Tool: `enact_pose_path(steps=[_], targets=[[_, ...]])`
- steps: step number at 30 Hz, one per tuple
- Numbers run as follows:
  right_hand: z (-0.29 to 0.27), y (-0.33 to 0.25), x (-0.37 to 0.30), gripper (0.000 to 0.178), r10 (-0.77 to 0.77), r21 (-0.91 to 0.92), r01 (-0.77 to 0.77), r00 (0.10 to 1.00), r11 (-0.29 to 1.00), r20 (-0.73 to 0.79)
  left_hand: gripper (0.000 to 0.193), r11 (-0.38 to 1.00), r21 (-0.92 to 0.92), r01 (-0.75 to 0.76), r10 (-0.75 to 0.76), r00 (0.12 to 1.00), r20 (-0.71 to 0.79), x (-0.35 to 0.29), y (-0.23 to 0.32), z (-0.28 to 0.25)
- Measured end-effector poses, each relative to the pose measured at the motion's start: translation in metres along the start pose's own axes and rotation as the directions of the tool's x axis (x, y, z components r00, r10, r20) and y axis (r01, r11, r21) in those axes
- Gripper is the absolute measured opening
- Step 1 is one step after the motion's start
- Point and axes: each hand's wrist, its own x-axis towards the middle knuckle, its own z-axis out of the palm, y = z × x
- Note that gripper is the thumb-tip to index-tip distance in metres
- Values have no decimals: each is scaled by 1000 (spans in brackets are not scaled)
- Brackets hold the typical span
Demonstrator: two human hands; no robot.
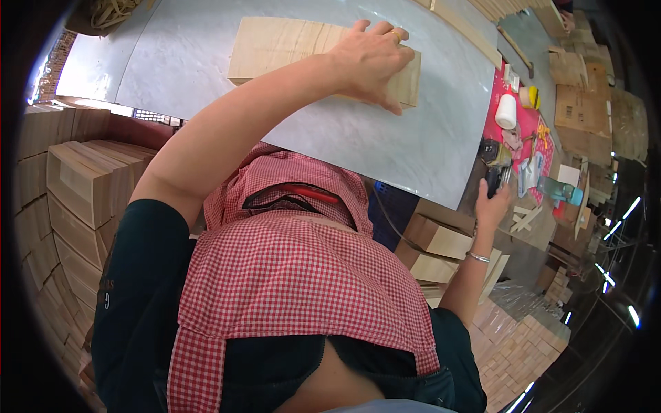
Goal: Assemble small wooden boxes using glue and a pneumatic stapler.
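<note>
A pale, long wooden box (282, 45) lies on the grey marbled tabletop. Across its right end spreads my left hand (372, 62), fingers toward the far edge and thumb over the near edge, gripping it. Off the table's right edge, my right hand (492, 206) is closed around a black-handled tool (493, 184); its exact kind is unclear. Just beyond that hand sits a dark round part (492, 153), which may belong to the same tool.
On a red cloth (492, 113) at the right are a white bottle (506, 111), a yellow tape roll (529, 97) and a clear bluish bottle (559, 191). Wooden boxes (82, 182) are stacked at the left. A wooden strip (468, 34) lies along the table's far right. More wooden pieces (441, 241) stand below the table edge.
</note>
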Motion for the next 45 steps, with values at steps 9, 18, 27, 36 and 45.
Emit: enact_pose_path(steps=[9,18,27,36,45], targets=[[26,38,55,44,84,19,-92,960,996,267,60,987,-71,145,-131,976,174,5,12,2],[-117,-85,35,25,93,362,-306,860,880,502,54,982,-62,177,-168,977,129,2,9,5],[-164,-198,-12,26,-192,564,-132,856,815,479,54,979,-56,194,-185,973,139,3,11,1],[-164,-219,-14,21,-250,596,-108,838,796,485,53,979,-68,192,-180,973,143,3,12,1],[-163,-212,-6,20,-212,521,-153,791,839,574,56,982,-18,188,-183,971,151,2,14,0]])
